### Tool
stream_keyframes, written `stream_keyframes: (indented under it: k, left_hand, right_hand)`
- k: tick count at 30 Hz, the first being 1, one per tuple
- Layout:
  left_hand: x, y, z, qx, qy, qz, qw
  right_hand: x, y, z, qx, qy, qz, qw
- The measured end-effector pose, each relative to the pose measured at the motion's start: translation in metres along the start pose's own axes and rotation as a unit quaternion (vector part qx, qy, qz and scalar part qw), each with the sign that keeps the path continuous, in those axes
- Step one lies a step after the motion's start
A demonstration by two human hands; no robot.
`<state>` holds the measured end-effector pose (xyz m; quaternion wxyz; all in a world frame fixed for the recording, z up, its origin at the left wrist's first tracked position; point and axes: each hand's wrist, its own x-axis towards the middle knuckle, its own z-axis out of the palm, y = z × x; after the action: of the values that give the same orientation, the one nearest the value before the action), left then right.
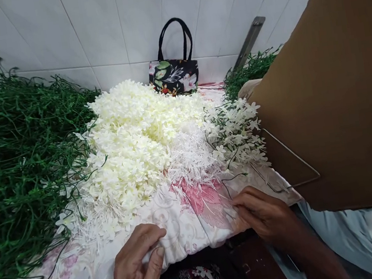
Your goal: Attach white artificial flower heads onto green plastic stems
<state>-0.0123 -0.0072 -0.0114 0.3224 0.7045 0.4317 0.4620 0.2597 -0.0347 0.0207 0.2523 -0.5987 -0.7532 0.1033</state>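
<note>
My left hand [137, 262] rests at the near edge of the cloth-covered table, thumb and forefinger apart, with nothing between them. To the right, my right hand [263, 211] pinches the end of a thin dark green stem [227, 188] over the pink printed flower. Beyond my hands lies a large heap of cream-white blossoms [130, 138]. Thin white stamen pieces [193, 157] are piled at its right side. White flowers on green stems [236, 132] form a bunch farther right. A big mass of bare green stems [24, 171] covers the left side.
A floral handbag [175, 75] stands against the tiled wall. A large brown board [333, 100] with a bent wire [294, 154] blocks the right. More green stems [249, 73] lie at the back right. A light blue garment [345, 237] shows at lower right.
</note>
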Motion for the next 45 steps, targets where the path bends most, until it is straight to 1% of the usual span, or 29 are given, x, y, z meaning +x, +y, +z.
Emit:
stream_keyframes:
  k: [1,2,4,5,6,7,8,9,10,11,12,13,14,15,18,20,23,25,29,32,36,38,40,41,42,43,45]
  left_hand:
    - [0.000,0.000,0.000,-0.003,0.001,-0.004,1.000]
    - [-0.001,0.001,0.001,-0.005,0.001,-0.008,1.000]
    - [-0.001,0.001,0.001,-0.008,0.002,-0.012,1.000]
    - [-0.001,0.001,0.001,-0.009,0.005,-0.012,1.000]
    - [-0.001,0.001,0.001,-0.009,0.009,-0.009,1.000]
    - [-0.001,0.001,0.002,-0.009,0.013,-0.004,1.000]
    - [-0.001,0.000,0.002,-0.007,0.017,0.002,1.000]
    - [0.000,0.000,0.002,-0.005,0.020,0.007,1.000]
    - [0.000,-0.001,0.002,-0.002,0.022,0.011,1.000]
    - [0.000,-0.001,0.002,0.001,0.023,0.015,1.000]
    - [0.001,-0.001,0.002,0.002,0.024,0.018,1.000]
    - [0.001,0.000,0.002,0.002,0.024,0.021,0.999]
    - [0.002,0.000,0.001,0.001,0.022,0.025,0.999]
    - [0.003,0.001,0.000,0.001,0.018,0.029,0.999]
    - [0.006,0.002,-0.003,0.006,-0.016,0.050,0.999]
    - [0.007,0.003,-0.004,0.010,-0.036,0.060,0.997]
    - [0.008,0.003,-0.003,0.006,-0.033,0.060,0.998]
    - [0.008,0.004,-0.003,0.004,-0.035,0.054,0.998]
    - [0.008,0.006,-0.004,0.018,-0.043,0.064,0.997]
    - [0.007,0.007,-0.004,0.019,-0.044,0.059,0.997]
    - [0.006,0.007,-0.003,0.006,-0.038,0.056,0.998]
    - [0.006,0.008,-0.003,0.001,-0.038,0.064,0.997]
    - [0.007,0.009,-0.002,-0.006,-0.036,0.066,0.997]
    - [0.007,0.009,-0.002,-0.009,-0.036,0.062,0.997]
    - [0.007,0.009,-0.002,-0.010,-0.038,0.058,0.998]
    - [0.007,0.009,-0.002,-0.010,-0.040,0.053,0.998]
    - [0.006,0.010,-0.002,-0.006,-0.042,0.043,0.998]
  right_hand:
    - [0.002,-0.003,-0.007,-0.001,0.008,-0.020,1.000]
    - [0.004,-0.006,-0.017,-0.015,0.029,-0.042,0.999]
    - [0.010,-0.011,-0.038,-0.069,0.119,-0.087,0.987]
    - [0.015,-0.012,-0.048,-0.116,0.195,-0.088,0.970]
    - [0.021,-0.012,-0.056,-0.164,0.254,-0.088,0.949]
    - [0.030,-0.010,-0.063,-0.202,0.320,-0.088,0.921]
    - [0.040,-0.006,-0.068,-0.237,0.366,-0.105,0.894]
    - [0.052,0.000,-0.072,-0.261,0.395,-0.120,0.873]
    - [0.065,0.008,-0.075,-0.270,0.413,-0.141,0.858]
    - [0.078,0.017,-0.077,-0.276,0.419,-0.140,0.854]
    - [0.091,0.026,-0.078,-0.278,0.412,-0.107,0.861]
    - [0.104,0.036,-0.079,-0.274,0.381,-0.072,0.880]
    - [0.114,0.045,-0.080,-0.265,0.311,-0.037,0.912]
    - [0.123,0.053,-0.080,-0.259,0.261,-0.034,0.929]
    - [0.134,0.066,-0.080,-0.247,0.228,-0.018,0.942]
    - [0.132,0.069,-0.079,-0.239,0.236,-0.002,0.942]
    - [0.128,0.070,-0.079,-0.232,0.246,0.028,0.941]
    - [0.128,0.074,-0.078,-0.230,0.234,0.048,0.943]
    - [0.133,0.081,-0.075,-0.233,0.187,0.081,0.951]
    - [0.129,0.075,-0.075,-0.245,0.179,0.096,0.948]
    - [0.115,0.053,-0.081,-0.292,0.217,0.132,0.922]
    - [0.112,0.043,-0.084,-0.304,0.263,0.145,0.904]
    - [0.114,0.039,-0.084,-0.320,0.318,0.131,0.883]
    - [0.117,0.040,-0.083,-0.331,0.331,0.124,0.875]
    - [0.120,0.044,-0.082,-0.343,0.326,0.119,0.873]
    - [0.124,0.049,-0.079,-0.354,0.307,0.122,0.875]
    - [0.129,0.065,-0.074,-0.349,0.240,0.122,0.898]
